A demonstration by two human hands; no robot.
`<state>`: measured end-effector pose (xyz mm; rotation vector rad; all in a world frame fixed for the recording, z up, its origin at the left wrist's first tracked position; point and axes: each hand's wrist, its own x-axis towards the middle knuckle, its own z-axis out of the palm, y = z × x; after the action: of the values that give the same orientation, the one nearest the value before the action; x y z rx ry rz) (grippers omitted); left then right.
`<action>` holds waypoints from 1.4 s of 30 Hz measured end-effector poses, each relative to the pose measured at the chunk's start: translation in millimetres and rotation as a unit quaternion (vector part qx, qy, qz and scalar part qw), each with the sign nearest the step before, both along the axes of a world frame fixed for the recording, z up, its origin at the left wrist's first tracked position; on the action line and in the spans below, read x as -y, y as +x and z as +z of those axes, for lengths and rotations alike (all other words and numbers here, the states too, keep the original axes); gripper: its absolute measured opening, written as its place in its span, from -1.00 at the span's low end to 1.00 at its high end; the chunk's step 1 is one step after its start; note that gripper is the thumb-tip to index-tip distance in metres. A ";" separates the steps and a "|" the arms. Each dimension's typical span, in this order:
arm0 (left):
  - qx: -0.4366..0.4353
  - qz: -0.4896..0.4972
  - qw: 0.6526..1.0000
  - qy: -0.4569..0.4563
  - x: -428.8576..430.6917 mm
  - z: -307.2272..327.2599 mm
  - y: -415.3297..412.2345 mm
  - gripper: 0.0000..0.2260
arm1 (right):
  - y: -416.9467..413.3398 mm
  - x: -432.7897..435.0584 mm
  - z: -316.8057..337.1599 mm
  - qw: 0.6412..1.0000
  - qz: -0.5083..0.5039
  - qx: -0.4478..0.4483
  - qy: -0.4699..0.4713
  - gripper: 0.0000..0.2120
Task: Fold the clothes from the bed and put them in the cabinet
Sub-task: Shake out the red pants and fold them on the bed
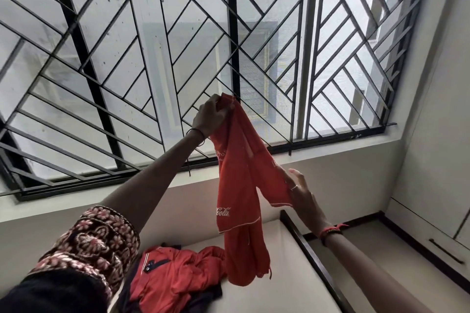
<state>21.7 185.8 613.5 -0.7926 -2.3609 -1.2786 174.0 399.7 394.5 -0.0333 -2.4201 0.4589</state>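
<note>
— What are we holding up here?

— A red shirt (239,185), raised in front of the window grille (152,58). Our left hand (209,115) is clenched on its top edge, pinching the cloth high up near the bars. The shirt hangs down from there in two long folds, and its lowest part reaches the bed (279,274) below.

— And the other hand?

— Our right hand (298,190) is lower and to the right, fingers spread and pressed flat against the side of the shirt where one fold ends in a white-trimmed hem. It touches the cloth, but we cannot tell whether it grips it. There is a ring on one finger and a red thread band (330,231) at the wrist.

— What else do we see on the bed?

— A heap of red clothes (175,277) with something dark under it, lying just left of the hanging shirt. Our left sleeve (96,244), dark with a flower pattern, crosses in front of it.

— And to the right?

— A white cabinet (437,160) stands by the wall beside the bed, with a dark handle (446,250) low on its front.
</note>
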 end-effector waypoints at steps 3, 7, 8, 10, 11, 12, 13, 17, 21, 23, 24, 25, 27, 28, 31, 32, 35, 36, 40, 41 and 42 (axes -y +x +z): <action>0.002 0.017 1.000 -0.010 -4.0 3.3 2.7 -0.65 | 7.4 7.4 1.2 0.997 -0.015 -0.043 0.059 -0.22; 0.003 0.043 0.999 -0.010 -12.2 8.2 5.7 -0.64 | 10.3 26.6 1.8 0.991 -0.005 -0.085 0.101 -0.52; 0.002 0.048 0.999 -0.006 -13.7 9.5 6.3 -0.63 | 9.8 33.4 0.7 0.991 -0.004 -0.081 0.106 -0.53; 0.000 0.056 0.998 0.002 -16.0 12.0 6.9 -0.62 | 6.2 48.0 -6.3 0.991 0.003 -0.067 0.115 -0.50; -0.001 0.059 0.998 0.005 -16.8 13.6 7.3 -0.62 | 4.1 54.9 -10.5 0.991 0.010 -0.057 0.119 -0.49; -0.001 0.061 0.998 0.008 -17.3 15.1 8.0 -0.61 | 2.5 61.6 -13.8 0.992 0.018 -0.046 0.116 -0.50; -0.001 0.060 0.998 0.010 -17.6 16.5 8.6 -0.60 | 2.0 68.2 -16.2 0.993 0.021 -0.035 0.108 -0.53; -0.004 0.057 0.998 0.007 -17.7 18.0 13.0 -0.61 | 2.5 92.7 -17.5 0.995 -0.003 -0.001 0.103 -0.65; -0.004 0.055 0.998 0.019 -16.6 17.3 14.9 -0.64 | 3.0 116.5 -15.3 0.981 -0.037 0.188 0.010 -0.39; -0.001 0.054 0.998 0.021 -16.8 17.2 15.2 -0.64 | 0.3 126.0 -20.3 0.968 -0.050 0.244 -0.037 -0.01; -0.001 0.053 0.998 0.021 -17.2 17.0 15.4 -0.64 | -2.1 129.9 -21.7 0.966 -0.059 0.249 -0.035 -0.02; -0.002 0.050 0.999 0.021 -17.6 16.9 15.4 -0.64 | -3.8 131.8 -24.0 0.965 -0.072 0.250 -0.022 -0.14; -0.007 0.044 0.999 0.017 -16.5 16.6 15.5 -0.64 | -8.2 130.1 -22.1 0.969 -0.084 0.233 0.003 -0.53; -0.010 0.041 0.999 0.015 -14.4 16.5 14.8 -0.65 | -10.4 126.1 -21.2 0.971 -0.090 0.221 0.009 -0.63; -0.016 0.039 0.999 0.014 -0.5 15.6 5.7 -0.66 | -13.6 105.2 -19.5 0.988 -0.063 0.138 -0.024 -0.61; -0.014 0.042 0.999 0.015 6.6 14.7 1.4 -0.65 | -12.9 95.5 -18.7 0.993 -0.042 0.106 -0.044 -0.60; -0.011 0.046 0.999 0.011 31.6 8.5 -14.1 -0.67 | -9.0 57.2 -10.9 0.991 -0.019 0.088 -0.104 -0.59; -0.011 0.039 0.999 0.003 40.7 5.1 -18.6 -0.69 | -7.3 43.4 -7.2 0.990 -0.029 0.093 -0.098 -0.58; -0.015 -0.033 0.994 -0.101 74.4 -14.4 -33.0 -0.80 | -0.7 -2.2 12.7 0.983 -0.077 0.142 -0.088 -0.71; -0.013 -0.039 0.990 -0.136 80.9 -20.4 -36.2 -0.81 | 0.6 -11.2 20.9 0.979 -0.086 0.158 -0.093 -0.74; -0.012 -0.047 0.985 -0.164 85.8 -26.1 -36.8 -0.82 | 1.2 -20.0 28.7 0.976 -0.093 0.169 -0.097 -0.77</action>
<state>-15.1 100.0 587.4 -1.0191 -2.5779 -0.9155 175.1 419.6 423.2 -0.4529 -2.6584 0.6450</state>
